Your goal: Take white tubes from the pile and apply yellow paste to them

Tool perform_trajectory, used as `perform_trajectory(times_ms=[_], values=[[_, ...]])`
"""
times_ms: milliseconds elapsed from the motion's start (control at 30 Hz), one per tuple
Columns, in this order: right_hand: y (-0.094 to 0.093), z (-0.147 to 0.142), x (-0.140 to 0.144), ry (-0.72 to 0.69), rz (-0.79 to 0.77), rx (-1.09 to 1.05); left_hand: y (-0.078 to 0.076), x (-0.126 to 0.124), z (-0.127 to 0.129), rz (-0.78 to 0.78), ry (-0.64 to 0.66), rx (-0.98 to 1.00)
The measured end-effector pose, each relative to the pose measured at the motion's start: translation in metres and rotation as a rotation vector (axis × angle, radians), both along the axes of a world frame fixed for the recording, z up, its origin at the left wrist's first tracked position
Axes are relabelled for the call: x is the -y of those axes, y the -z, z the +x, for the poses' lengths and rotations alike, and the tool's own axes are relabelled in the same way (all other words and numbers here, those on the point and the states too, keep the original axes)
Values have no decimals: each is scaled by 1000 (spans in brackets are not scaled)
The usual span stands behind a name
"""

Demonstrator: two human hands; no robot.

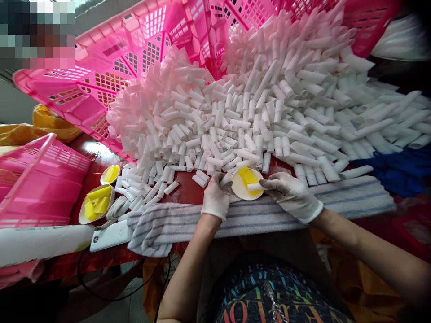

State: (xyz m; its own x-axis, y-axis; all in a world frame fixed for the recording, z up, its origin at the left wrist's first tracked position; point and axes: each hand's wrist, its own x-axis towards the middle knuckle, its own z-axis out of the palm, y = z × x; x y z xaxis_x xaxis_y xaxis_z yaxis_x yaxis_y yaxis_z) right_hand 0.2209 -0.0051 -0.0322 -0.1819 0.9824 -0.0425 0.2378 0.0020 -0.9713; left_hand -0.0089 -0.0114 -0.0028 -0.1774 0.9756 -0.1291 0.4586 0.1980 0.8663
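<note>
White roll (255,186) lay over small dish of yellow paste (247,184) on desk (183,190), pinched in gloved right hand (292,195) fingers, left hand (215,197) palm-down beside dish, fingers curled at roll pile (235,107) edge.

place: small workshop | evidence: heaped white paper tubes (235,112), pink crates (111,80)
</note>
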Motion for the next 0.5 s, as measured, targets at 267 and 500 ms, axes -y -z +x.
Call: perform_trajectory(times_ms=[267, 500], values=[[-3, 8, 13, -17, 311, 143, -16, 18, -3, 39, -37, 123], [-40, 7, 29, 67, -23, -149, -18, 25, 4, 8, 76, 252]])
